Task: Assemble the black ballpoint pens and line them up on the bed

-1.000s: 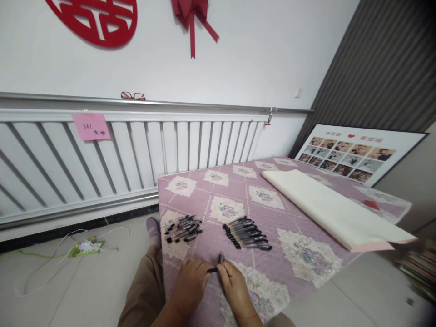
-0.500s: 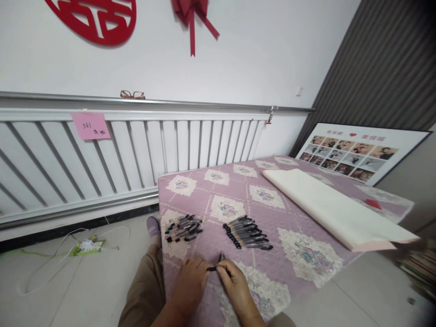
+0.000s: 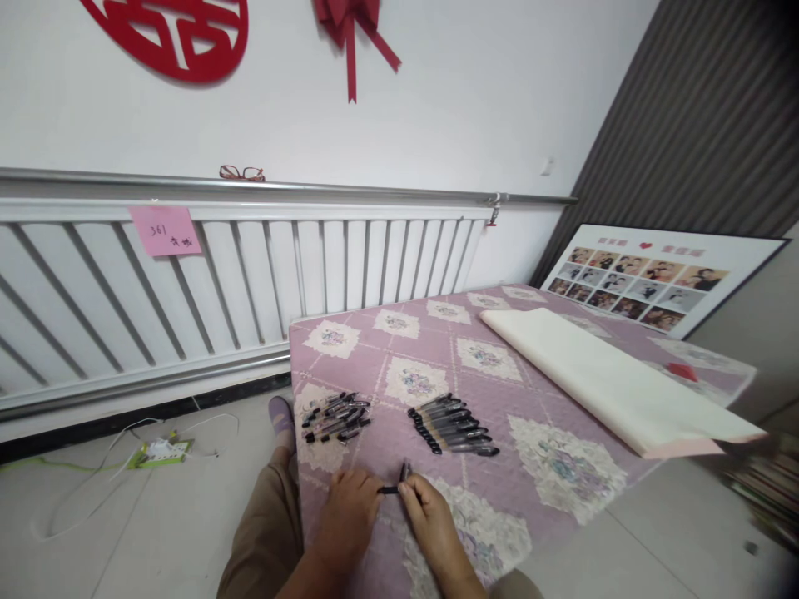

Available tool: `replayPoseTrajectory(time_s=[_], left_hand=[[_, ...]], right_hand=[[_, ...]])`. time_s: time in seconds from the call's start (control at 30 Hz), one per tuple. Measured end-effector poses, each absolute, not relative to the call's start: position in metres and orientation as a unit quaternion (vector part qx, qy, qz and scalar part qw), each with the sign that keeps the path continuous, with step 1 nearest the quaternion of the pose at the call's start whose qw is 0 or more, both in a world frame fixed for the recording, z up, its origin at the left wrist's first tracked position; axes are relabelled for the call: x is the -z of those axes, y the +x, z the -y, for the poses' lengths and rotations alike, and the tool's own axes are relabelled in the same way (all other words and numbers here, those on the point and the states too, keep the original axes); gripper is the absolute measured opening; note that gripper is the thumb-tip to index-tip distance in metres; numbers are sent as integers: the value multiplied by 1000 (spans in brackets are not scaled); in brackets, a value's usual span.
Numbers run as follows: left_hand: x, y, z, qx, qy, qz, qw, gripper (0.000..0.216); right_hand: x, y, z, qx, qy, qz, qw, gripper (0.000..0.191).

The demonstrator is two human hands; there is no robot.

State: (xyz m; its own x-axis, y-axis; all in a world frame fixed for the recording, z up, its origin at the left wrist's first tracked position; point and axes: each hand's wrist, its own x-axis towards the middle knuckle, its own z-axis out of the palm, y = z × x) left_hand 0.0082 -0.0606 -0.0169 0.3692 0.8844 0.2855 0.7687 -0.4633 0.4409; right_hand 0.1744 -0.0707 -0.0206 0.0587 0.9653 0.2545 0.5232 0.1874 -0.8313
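Wall: white plaster wall (image 3: 474, 108) carries a round red paper-cut emblem (image 3: 171, 37) and a red ribbon bow (image 3: 349, 29).
Radiator: long white ribbed metal radiator (image 3: 250, 274) runs under a silver rail; a pink paper note (image 3: 165, 230) with handwriting is stuck on it, and red-framed glasses (image 3: 241, 173) rest on top.
Floor: pale tiled floor (image 3: 125, 532) holds a green and white power strip (image 3: 161, 452) with loose cables.
Table: low table under a purple quilted floral cloth (image 3: 437, 358) fills the middle.
Photo board: white-framed collage board of small photos (image 3: 655, 279) leans against the dark striped panel at far right.
Paper: cream folded sheet of paper (image 3: 612, 387) lies across the table's right half, with a small red item (image 3: 680, 371) just beyond it.
Neat row: about 8 black capped pens in a tidy row (image 3: 453, 424) sit in the table's middle, well apart from the paper.
Loose pile: jumbled heap of black pens (image 3: 335, 416) lies near the table's left edge.
Left hand: left hand (image 3: 346, 520) rests on the cloth at the near edge, fingertips pinching one end of a small black pen (image 3: 394, 485).
Right hand: right hand (image 3: 434, 524) pinches the same pen's other end; the pen lies just above the cloth, between both hands, in front of the neat row.
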Motion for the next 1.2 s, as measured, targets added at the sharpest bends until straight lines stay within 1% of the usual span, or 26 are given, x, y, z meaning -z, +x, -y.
replayPoseTrajectory(time_s=[0.2,0.33,0.47,0.73,0.83,0.93,1.03,1.2], left_hand=[[19,9,60,-261,816,-506,103,17],[19,9,61,-267,815,-504,105,17],[18,8,62,-261,814,-507,112,18],[16,10,61,-254,812,-515,104,19],[17,10,61,-256,808,-520,107,21],[16,9,62,-258,807,-518,115,21],[14,8,62,-256,809,-514,126,21],[13,8,61,-244,810,-517,130,22]], right_hand=[[13,176,75,-314,-575,622,430,17],[14,174,74,-296,-586,618,432,19],[15,172,72,-273,-588,632,424,28],[8,177,75,-332,-568,619,429,14],[10,176,75,-332,-579,597,446,20],[13,174,73,-308,-587,597,452,18],[14,173,73,-286,-591,609,445,28],[10,175,75,-310,-577,607,450,23]])
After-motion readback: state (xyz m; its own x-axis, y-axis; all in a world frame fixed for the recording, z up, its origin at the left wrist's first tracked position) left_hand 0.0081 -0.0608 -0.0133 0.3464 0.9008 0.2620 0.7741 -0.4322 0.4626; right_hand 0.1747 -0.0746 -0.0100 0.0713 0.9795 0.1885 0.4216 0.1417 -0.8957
